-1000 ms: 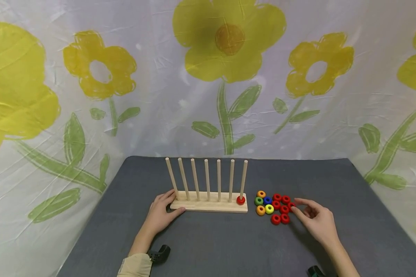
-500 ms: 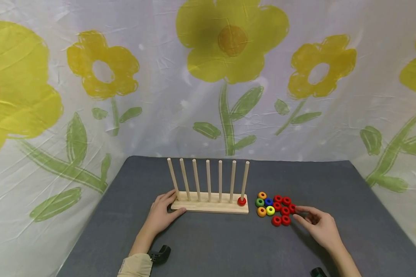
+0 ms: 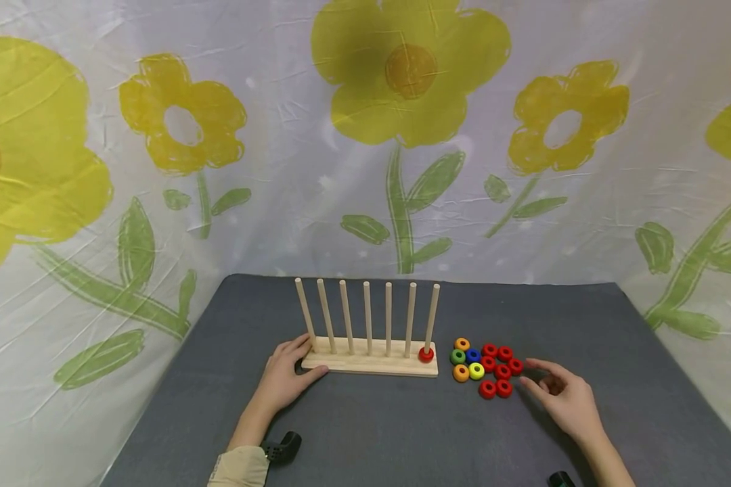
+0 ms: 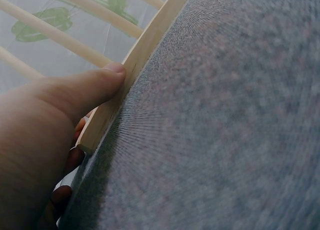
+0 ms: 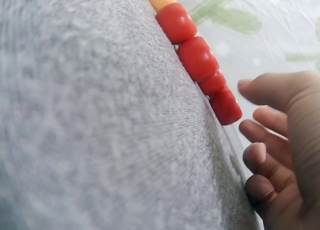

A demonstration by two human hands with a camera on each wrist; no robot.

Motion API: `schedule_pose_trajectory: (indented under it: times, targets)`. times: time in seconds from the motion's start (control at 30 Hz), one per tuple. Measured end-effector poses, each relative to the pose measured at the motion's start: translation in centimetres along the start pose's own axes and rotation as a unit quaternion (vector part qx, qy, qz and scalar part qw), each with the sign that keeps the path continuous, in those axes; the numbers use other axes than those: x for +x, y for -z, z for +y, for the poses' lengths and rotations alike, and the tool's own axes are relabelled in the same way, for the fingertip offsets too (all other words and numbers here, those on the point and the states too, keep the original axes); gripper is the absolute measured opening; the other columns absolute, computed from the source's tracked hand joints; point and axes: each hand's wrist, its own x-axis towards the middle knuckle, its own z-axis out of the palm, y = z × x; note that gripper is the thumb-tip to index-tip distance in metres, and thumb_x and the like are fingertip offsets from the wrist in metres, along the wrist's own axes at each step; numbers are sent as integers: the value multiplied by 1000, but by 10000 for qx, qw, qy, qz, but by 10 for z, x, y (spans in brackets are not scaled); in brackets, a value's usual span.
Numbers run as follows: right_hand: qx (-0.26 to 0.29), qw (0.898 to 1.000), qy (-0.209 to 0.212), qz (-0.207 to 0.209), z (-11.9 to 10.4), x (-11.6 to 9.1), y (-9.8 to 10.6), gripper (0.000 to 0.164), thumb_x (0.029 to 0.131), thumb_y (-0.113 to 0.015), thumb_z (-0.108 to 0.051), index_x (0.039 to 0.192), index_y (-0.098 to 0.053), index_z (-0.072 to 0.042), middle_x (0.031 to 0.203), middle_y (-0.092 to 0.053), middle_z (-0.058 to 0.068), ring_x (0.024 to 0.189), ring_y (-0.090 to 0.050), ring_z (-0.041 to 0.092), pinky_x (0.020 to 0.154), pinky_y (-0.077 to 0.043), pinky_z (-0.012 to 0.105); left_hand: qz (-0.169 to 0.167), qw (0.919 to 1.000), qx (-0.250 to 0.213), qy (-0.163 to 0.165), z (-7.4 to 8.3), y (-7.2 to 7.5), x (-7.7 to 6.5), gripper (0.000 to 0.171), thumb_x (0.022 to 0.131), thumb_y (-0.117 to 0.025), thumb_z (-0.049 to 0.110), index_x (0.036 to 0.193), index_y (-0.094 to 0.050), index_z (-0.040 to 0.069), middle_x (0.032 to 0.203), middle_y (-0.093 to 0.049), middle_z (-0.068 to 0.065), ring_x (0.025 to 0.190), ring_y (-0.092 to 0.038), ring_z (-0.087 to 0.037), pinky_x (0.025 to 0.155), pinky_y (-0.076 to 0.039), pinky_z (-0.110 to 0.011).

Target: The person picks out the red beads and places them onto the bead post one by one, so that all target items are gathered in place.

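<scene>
A pale wooden peg board (image 3: 370,365) with a row of several upright pegs lies on the dark table. One red ring bead (image 3: 426,355) sits at the foot of its rightmost peg. My left hand (image 3: 285,375) grips the board's left end, the thumb on its front edge and the fingers behind, partly hidden. To the board's right lies a group of loose beads: several red beads (image 3: 502,371), two orange beads (image 3: 461,373), a green bead (image 3: 457,356), a blue bead (image 3: 472,356) and a yellow bead (image 3: 476,370). My right hand (image 3: 568,400) holds nothing, its thumb and forefinger parted just right of the rightmost red bead.
The dark cloth-covered table (image 3: 402,433) reaches back to a hanging white sheet (image 3: 268,223) printed with yellow flowers. A black strap device (image 3: 283,448) is at my left wrist, and part of another (image 3: 560,479) shows by the right wrist.
My right thumb and forefinger, earlier at the rightmost red bead, have drawn slightly right, away from it. The left hand keeps its hold on the board. The head view has shifted a little.
</scene>
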Motion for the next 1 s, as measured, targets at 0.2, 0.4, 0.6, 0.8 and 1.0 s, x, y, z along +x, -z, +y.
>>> schedule_pose_trajectory:
  times: [0.2,0.4,0.6,0.8,1.0]
  targets:
    - [-204,9996,201,39,5,0,-5,36,92,-86,-20,125,-77,-6,63,-53,-7,50,-39,3,49,-33,24,-26,10000,-9,56,-1,0,-1,80,96,-79,47,157,-51,3,166,-44,-15,150,-39,-42,119,-30,-68]
    - [-420,9983,346,195,5,1,-10,33,92,-86,-20,121,-79,-6,60,-51,-8,47,-33,0,47,-30,23,36,10000,-5,-16,1,0,-1,81,95,-80,47,156,-52,3,165,-45,-16,149,-40,-43,118,-31,-69]
    - [-584,9971,290,402,4,1,-13,32,90,-88,-21,118,-80,-7,58,-51,-8,46,-32,1,46,-29,23,129,9998,14,-119,2,0,-2,80,94,-80,47,156,-53,2,164,-47,-17,147,-41,-44,116,-33,-70]
    - [-702,9962,256,453,2,3,-15,35,90,-89,-23,119,-79,-6,57,-47,-9,47,-31,1,46,-28,24,134,9998,3,-117,2,0,-2,80,95,-80,47,156,-53,2,164,-46,-16,148,-41,-43,116,-33,-70]
    - [-737,9956,362,453,1,4,-18,36,90,-88,-22,121,-79,-6,57,-45,-9,47,-29,1,47,-27,24,76,9999,-13,-76,1,0,-2,79,95,-79,47,156,-53,3,165,-46,-16,148,-40,-44,117,-32,-70]
